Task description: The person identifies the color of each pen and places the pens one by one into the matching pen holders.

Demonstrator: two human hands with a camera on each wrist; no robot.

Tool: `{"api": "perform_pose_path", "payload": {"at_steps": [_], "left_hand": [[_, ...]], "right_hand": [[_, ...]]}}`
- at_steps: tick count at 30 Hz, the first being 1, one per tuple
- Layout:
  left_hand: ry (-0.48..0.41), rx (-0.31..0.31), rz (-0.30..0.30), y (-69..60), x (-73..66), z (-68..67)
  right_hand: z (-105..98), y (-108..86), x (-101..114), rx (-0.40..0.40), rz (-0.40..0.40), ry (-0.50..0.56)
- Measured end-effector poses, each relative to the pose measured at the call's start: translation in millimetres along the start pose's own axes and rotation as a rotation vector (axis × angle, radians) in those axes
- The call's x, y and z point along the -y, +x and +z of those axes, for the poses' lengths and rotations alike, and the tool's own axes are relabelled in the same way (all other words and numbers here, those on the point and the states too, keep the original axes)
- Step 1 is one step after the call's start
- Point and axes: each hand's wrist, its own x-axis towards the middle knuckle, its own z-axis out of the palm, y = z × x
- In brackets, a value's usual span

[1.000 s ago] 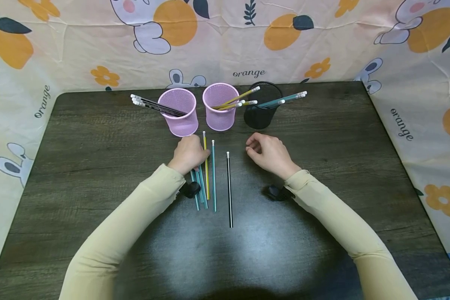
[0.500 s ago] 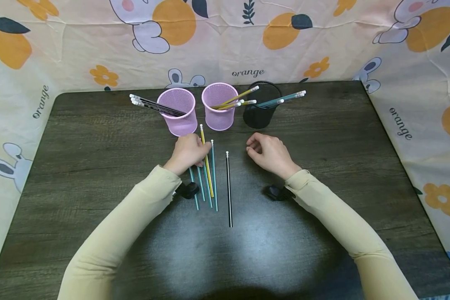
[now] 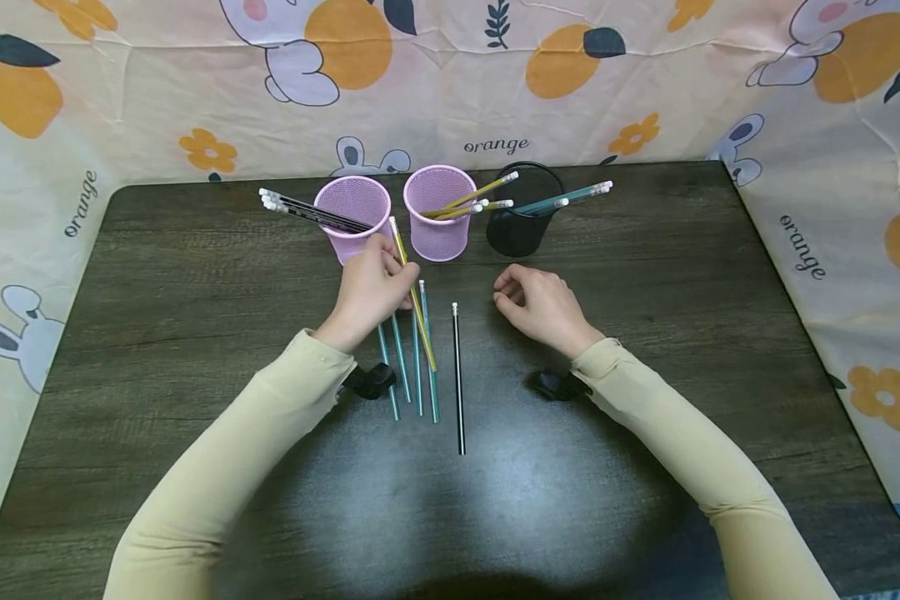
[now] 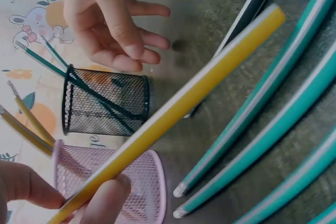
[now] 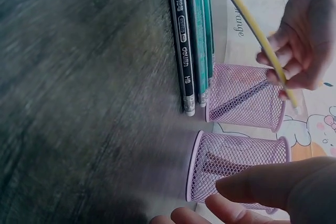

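Observation:
Between thumb and fingers my left hand (image 3: 367,287) pinches a yellow pencil (image 3: 412,292), which is raised off the table and slants with its eraser end toward the cups. Beneath it several teal pencils (image 3: 417,375) lie side by side, partly hidden by the hand. A black pencil (image 3: 459,383) lies to their right. Farther right, my right hand (image 3: 543,308) rests near the table with loosely bent fingers and holds nothing; the right wrist view shows its thumb (image 5: 257,184) apart from the fingers.
A pink mesh cup (image 3: 363,246) with black pencils, another pink cup (image 3: 438,242) with yellow pencils and a black mesh cup (image 3: 517,237) with teal pencils stand in a row at the back. Behind the dark table (image 3: 195,292) hangs a printed cloth (image 3: 450,100).
My left hand has lifted the yellow pencil from among the teal ones, toward the pink cups. A teal pencil shifted slightly. The right hand stays in place.

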Motion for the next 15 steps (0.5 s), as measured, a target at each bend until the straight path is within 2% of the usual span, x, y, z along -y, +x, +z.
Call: {"api": "perform_pose_path", "payload": {"at_steps": [9,15], "left_hand": [[-0.091,-0.258,0.171,-2.1,-15.5,-7.6],[-0.179,-0.371,0.276,-2.7,-25.8,-12.9]], "right_hand": [[-1.5,-0.4,-0.6,-0.003,0.006,-0.002],[-1.4,-0.6,-0.9,-0.004,0.011,-0.004]]}}
